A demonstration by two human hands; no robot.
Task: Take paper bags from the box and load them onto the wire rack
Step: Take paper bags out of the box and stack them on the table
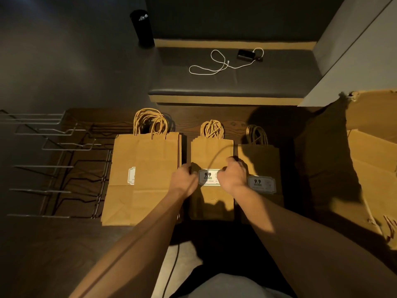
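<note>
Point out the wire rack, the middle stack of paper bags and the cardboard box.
wire rack (56,145): head view, on a bent wire prong.
middle stack of paper bags (211,154): head view, upper bag face.
cardboard box (374,160): head view, lit flap.

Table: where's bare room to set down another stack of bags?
Bare wood shows behind the bags' handles, up to the bench, and in front of the rack. The row is crowded: left stack, middle stack, right stack, only narrow gaps. Both hands, left hand and right hand, flank the middle one.

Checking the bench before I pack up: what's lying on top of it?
On the bench lie a white cable and a small dark device at its end. Nothing else shows there.
</note>
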